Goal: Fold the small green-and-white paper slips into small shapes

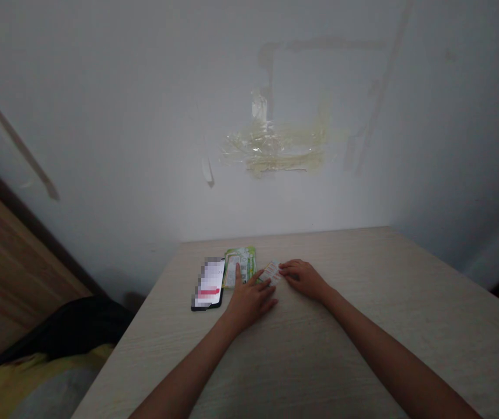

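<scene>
My left hand (252, 298) lies palm down on the table with its fingers spread. Its index finger rests on a flat green-and-white printed packet (246, 257), and its other fingers reach the near-left edge of a small white printed piece (272, 270). That piece lies flat, partly under those fingers, and may be paper or a wrapper. My right hand (304, 279) is bent over, fingertips closed together at the piece's right corner. Left of the packet lies a phone (211, 285) with a lit, partly blurred screen.
The pale wooden table (349, 349) meets a white wall (136, 134) at its far edge. Old tape (271, 142) and stains mark the wall. At the lower left are dark fabric (75, 320), yellow-and-grey cloth (53, 384) and a wooden panel (5, 256).
</scene>
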The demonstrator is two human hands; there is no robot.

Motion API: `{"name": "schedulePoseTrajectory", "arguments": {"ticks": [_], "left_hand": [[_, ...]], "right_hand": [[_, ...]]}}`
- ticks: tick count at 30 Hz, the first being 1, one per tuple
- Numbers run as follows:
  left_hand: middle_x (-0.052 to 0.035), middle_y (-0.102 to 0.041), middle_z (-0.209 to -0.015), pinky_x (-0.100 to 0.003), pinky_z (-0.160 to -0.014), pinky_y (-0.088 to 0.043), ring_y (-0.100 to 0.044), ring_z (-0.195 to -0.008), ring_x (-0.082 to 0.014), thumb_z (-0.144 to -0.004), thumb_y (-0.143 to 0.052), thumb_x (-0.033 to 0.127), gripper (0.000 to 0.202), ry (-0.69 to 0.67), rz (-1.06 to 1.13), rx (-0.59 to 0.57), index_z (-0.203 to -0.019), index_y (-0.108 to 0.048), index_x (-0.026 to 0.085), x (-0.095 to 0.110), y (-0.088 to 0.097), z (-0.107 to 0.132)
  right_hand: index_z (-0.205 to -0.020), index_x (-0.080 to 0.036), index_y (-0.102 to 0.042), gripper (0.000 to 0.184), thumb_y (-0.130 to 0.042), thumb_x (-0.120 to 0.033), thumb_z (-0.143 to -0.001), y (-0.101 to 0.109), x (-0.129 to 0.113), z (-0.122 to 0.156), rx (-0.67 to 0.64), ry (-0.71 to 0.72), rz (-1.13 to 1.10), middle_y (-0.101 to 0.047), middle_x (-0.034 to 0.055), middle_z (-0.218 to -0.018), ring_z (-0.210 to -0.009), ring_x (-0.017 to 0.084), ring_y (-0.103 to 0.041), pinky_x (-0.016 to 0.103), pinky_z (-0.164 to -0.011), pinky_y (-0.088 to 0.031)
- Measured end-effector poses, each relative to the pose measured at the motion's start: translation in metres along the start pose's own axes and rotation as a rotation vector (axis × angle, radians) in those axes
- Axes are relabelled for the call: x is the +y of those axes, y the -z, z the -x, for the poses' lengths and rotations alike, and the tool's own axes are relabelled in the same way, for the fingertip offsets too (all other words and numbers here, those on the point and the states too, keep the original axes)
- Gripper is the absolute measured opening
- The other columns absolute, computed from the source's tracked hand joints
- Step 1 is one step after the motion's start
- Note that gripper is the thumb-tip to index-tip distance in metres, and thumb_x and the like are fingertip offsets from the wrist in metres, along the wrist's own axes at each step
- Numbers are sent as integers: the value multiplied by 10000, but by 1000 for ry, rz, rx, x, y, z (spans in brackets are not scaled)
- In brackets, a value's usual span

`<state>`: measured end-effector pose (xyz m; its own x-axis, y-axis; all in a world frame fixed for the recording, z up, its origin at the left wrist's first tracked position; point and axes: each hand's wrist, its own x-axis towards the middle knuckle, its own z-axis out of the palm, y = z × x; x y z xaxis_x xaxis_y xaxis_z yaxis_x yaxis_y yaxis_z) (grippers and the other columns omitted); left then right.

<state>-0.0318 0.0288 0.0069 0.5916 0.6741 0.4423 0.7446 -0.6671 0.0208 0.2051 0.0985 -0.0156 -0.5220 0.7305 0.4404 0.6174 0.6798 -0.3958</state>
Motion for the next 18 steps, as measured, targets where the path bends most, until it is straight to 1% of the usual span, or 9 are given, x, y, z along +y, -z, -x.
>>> {"name": "schedulePoseTrajectory", "arguments": {"ticks": [5,10,12,15,18], "left_hand": [[4,-674,-1203,-726,-1060,114,-451,-1302,-294,-878,-550,485,298,0,-17,-4,-1141,-643,380,0,2,3],[17,-690,-1172,-717,-1041,176,-450,-1299,-289,-894,-529,481,257,1,-3,10,-1085,-667,379,-1,5,5],[20,-691,-1168,-711,-1056,156,-448,-1300,-285,-888,-543,473,242,6,-8,14,-1068,-673,378,0,5,5],[18,-697,-1149,-708,-1081,89,-461,-1287,-281,-875,-562,468,234,13,-16,17,-1052,-684,374,1,5,5],[5,-687,-1158,-708,-1084,72,-473,-1270,-282,-871,-561,481,261,31,-6,13,-1078,-676,371,2,3,6]], "right_hand": [[-1059,-308,-705,280,-580,-191,-837,0,0,0,1,7,-8,-683,16,-1160,-1098,201,-589,415,-981,-441],[-1059,-315,-706,273,-582,-203,-842,-1,1,0,2,-3,-1,-684,10,-1158,-1099,202,-586,417,-978,-442],[-1055,-317,-708,267,-581,-210,-846,-1,1,0,-2,-7,3,-687,10,-1154,-1096,204,-588,422,-976,-443],[-1078,-317,-701,285,-574,-206,-849,-1,2,0,-6,-2,1,-683,15,-1166,-1104,206,-586,433,-982,-440],[-1117,-313,-687,314,-565,-200,-850,-1,2,2,-11,14,-2,-674,23,-1189,-1125,214,-577,444,-993,-435]]}}
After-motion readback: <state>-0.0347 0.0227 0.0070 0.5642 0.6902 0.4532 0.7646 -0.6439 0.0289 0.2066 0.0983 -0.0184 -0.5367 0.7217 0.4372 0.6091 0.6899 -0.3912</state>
